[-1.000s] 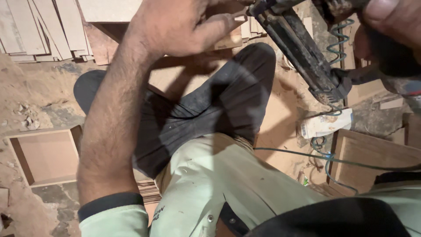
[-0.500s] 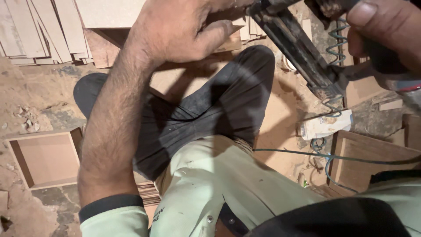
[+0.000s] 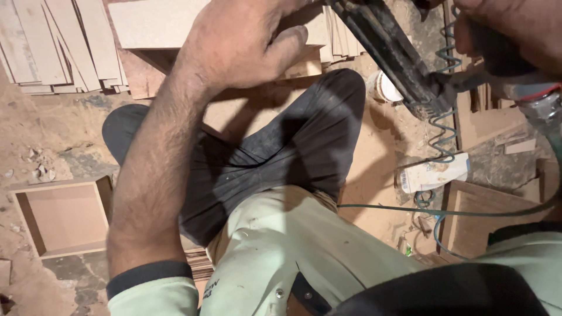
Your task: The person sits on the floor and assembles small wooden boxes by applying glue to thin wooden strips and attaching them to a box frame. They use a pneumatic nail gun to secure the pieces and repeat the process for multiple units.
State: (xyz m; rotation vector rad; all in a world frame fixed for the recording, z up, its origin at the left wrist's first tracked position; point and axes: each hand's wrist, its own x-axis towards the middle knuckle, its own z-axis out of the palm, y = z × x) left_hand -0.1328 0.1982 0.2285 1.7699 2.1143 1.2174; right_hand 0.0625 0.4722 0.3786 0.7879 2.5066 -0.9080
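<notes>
The person sits on the ground with legs crossed and works with both hands near the top of the view. The left hand (image 3: 246, 50) is curled with the fingers bent, and it presses down on a piece of wooden board (image 3: 304, 64); I cannot see what is under the fingertips, because the upper edge of the picture cuts them. The right hand (image 3: 509, 35) is closed around the handle of a black nail gun (image 3: 398, 55), whose long magazine runs diagonally from the top middle down to the right. Compared with one second ago, the right hand has come more into view and sits a little lower and closer to the left hand, while the nail gun keeps nearly the same slant. The left hand has hardly moved, only the thumb is now tucked nearer to the board. In my judgement this means the tool is being brought to its place and the left hand is steadying the workpiece for it. A coiled air hose (image 3: 442, 123) hangs from the gun and passes over a white bottle (image 3: 433, 174) lying on the dusty floor. To the left stands an open wooden box (image 3: 61, 219), and a stack of thin wooden strips (image 3: 58, 47) lies at the top left.
</notes>
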